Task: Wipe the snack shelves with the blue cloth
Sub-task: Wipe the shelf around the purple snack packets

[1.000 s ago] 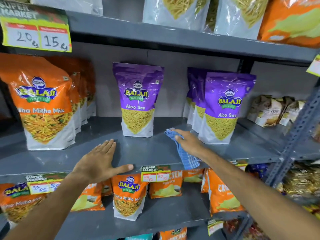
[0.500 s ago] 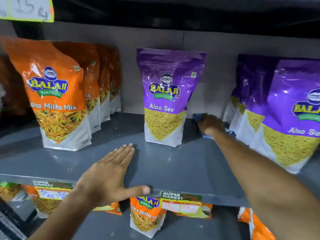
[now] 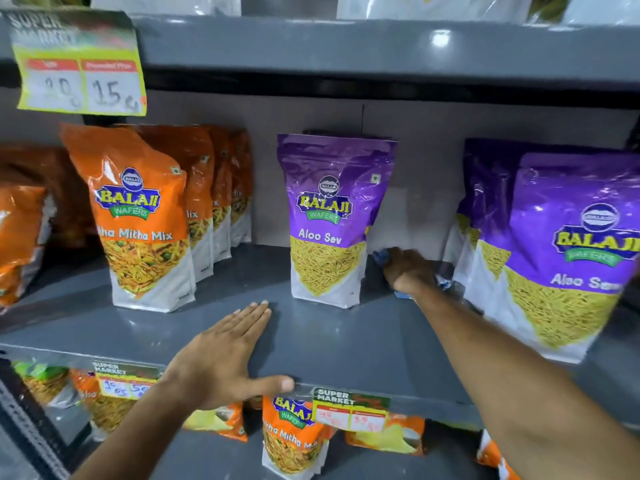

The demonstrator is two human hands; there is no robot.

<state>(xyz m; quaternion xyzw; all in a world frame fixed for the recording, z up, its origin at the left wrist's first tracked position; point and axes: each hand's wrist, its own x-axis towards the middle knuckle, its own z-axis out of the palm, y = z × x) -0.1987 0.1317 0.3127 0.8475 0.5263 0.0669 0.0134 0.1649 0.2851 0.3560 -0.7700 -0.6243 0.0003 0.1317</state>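
The grey metal shelf carries snack bags. My right hand reaches deep to the shelf's back, pressing the blue cloth onto the surface; only small blue bits of the cloth show around the hand. It sits between a lone purple Aloo Sev bag and a row of purple Aloo Sev bags on the right. My left hand lies flat and open on the shelf near the front edge, thumb along the lip.
Orange Mitha Mix bags stand in a row at the left. A yellow price tag hangs from the shelf above. A price label clips to the front lip. More orange bags fill the shelf below.
My right hand has pushed the cloth from the shelf's front toward the back wall between the purple bags. My head has moved closer. My left hand stays flat near the front edge.
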